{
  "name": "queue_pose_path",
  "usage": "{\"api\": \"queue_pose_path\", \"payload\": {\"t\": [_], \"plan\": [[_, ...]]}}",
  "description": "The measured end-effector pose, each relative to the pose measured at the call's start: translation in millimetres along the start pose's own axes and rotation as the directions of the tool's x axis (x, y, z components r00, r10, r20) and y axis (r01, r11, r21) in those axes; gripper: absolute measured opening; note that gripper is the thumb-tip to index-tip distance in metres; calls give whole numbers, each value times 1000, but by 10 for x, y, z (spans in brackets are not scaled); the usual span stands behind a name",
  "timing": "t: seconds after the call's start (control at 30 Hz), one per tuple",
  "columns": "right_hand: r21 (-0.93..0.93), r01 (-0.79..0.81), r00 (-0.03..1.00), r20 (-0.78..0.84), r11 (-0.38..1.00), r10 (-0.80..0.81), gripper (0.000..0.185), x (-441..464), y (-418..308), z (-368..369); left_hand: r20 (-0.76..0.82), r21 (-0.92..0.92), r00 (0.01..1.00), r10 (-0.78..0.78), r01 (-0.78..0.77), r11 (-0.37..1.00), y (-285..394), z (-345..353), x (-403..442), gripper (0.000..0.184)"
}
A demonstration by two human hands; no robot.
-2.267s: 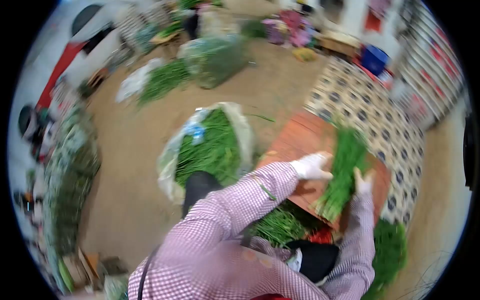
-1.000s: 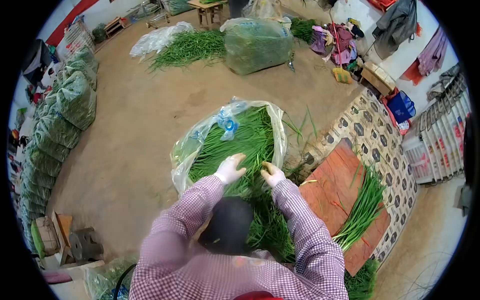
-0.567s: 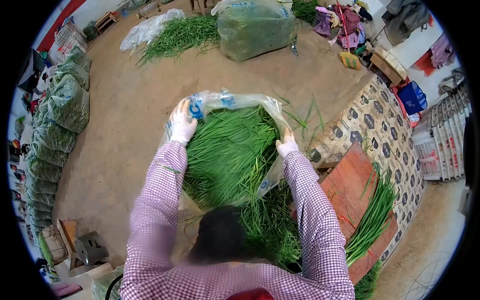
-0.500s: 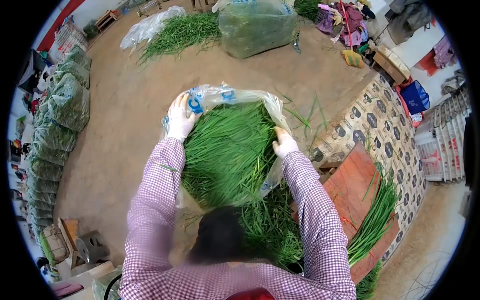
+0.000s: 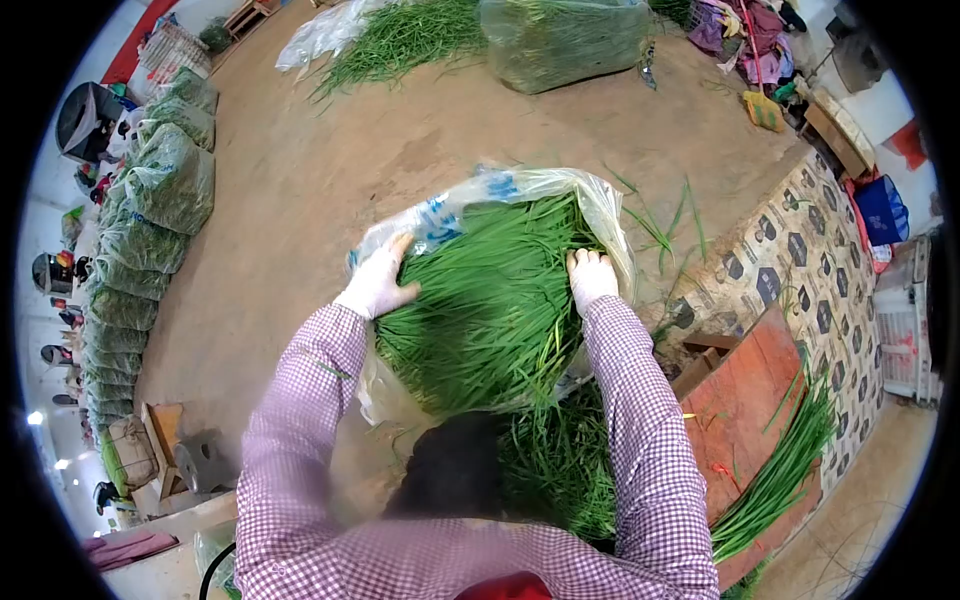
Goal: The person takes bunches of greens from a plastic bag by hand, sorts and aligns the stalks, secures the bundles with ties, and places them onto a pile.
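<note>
A clear plastic bag (image 5: 440, 216) with blue print lies open in front of me, full of long green leaves that look like garlic chives (image 5: 490, 290). My left hand (image 5: 378, 283), in a whitish glove, rests against the left side of the leaves inside the bag's rim. Its thumb is spread away from the fingers, so it is open. At the right side, my right hand (image 5: 592, 277), gloved too, has its fingers bent down over the edge of the leaves. Those fingertips are hidden. The bag's rim stands up beyond both hands.
Loose leaves (image 5: 665, 225) lie on the floor to the right. A reddish board (image 5: 745, 400) holds a bunch of chives (image 5: 780, 480), next to a patterned sheet (image 5: 790, 260). Filled bags (image 5: 165, 180) line the left; another big bag (image 5: 565, 45) and a leaf heap (image 5: 410, 40) are ahead.
My hands have come off the bag's rim and moved inward onto the leaves. The rim has spread outward, more on the right. The view has shifted, so the surroundings sit differently.
</note>
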State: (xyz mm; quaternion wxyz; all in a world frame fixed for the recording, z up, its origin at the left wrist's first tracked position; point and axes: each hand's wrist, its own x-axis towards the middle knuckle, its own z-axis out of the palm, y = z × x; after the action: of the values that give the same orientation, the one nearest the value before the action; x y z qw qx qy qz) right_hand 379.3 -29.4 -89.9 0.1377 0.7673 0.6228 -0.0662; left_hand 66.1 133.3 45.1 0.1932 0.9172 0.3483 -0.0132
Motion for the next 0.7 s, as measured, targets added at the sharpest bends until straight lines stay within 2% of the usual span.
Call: {"api": "queue_pose_path", "payload": {"t": [0.03, 0.07, 0.1, 0.17, 0.2, 0.23, 0.3, 0.33, 0.37, 0.4, 0.43, 0.47, 0.5, 0.6, 0.63, 0.67, 0.7], "plan": [[1, 5, 1000, -1, 1000, -5, 36, 17, 2, 44, 74, 46, 995, -60, 57, 997, 23, 31, -54, 97], [-56, 19, 999, -33, 998, -21, 32, 15, -2, 94, 244, 60, 954, -176, 166, 984, 34, 37, -104, 124], [-114, 29, 997, -62, 993, -36, 30, 0, -8, 111, 247, 58, 952, -180, 171, 984, 59, 73, -137, 124], [-108, 41, 998, -47, 993, -46, 29, -4, 3, 125, 334, 405, 890, -310, 162, 900, 94, 145, -192, 133], [-101, 52, 998, -34, 994, -56, 28, -2, -1, 126, 327, 493, 892, -313, 121, 862, 58, 223, -213, 135], [-94, 63, 998, -23, 994, -65, 28, 0, -6, 125, 326, 492, 891, -316, 125, 862, -38, 307, -217, 135], [-69, 52, 999, 15, 996, -51, 28, 2, -4, 52, 226, 556, 932, -285, 117, 823, -170, 346, -150, 134], [-40, 58, 996, 70, 997, -55, 31, -15, 7, 1, 213, 525, 927, -309, 158, 836, -197, 304, -113, 126], [-10, 62, 990, 130, 998, -61, 34, -54, 12, -37, 219, 522, 927, -305, 153, 839, -211, 298, -25, 126], [-1, 43, 997, 67, 999, -43, 42, -75, -1, -5, 297, 517, 888, -351, 159, 841, -229, 285, 69, 122], [-4, 45, 997, 69, 999, -44, 42, -90, 5, 18, 369, 514, 841, -395, 170, 841, -240, 281, 112, 118], [-17, 50, 997, 60, 999, -49, 42, -100, 10, 37, 326, 510, 882, -340, 138, 849, -232, 304, 87, 109], [-30, 55, 997, 52, 998, -54, 43, -108, 4, 34, 326, 510, 881, -342, 141, 849, -236, 344, 25, 109], [-49, 58, 997, 59, 997, -55, 42, -88, -13, 45, 46, 571, 997, -66, 28, 821, -239, 495, -120, 97], [-81, 67, 996, 66, 994, -61, 41, -93, -31, 54, 49, 570, 996, -68, 29, 821, -247, 488, -87, 97], [-65, 63, 995, 79, 996, -58, 37, -101, -33, 52, 159, 499, 955, -250, 141, 855, -266, 460, 23, 96], [-72, 64, 995, 76, 995, -59, 37, -85, -16, 48, 276, 436, 871, -406, 263, 860, -244, 391, 127, 96]]}}
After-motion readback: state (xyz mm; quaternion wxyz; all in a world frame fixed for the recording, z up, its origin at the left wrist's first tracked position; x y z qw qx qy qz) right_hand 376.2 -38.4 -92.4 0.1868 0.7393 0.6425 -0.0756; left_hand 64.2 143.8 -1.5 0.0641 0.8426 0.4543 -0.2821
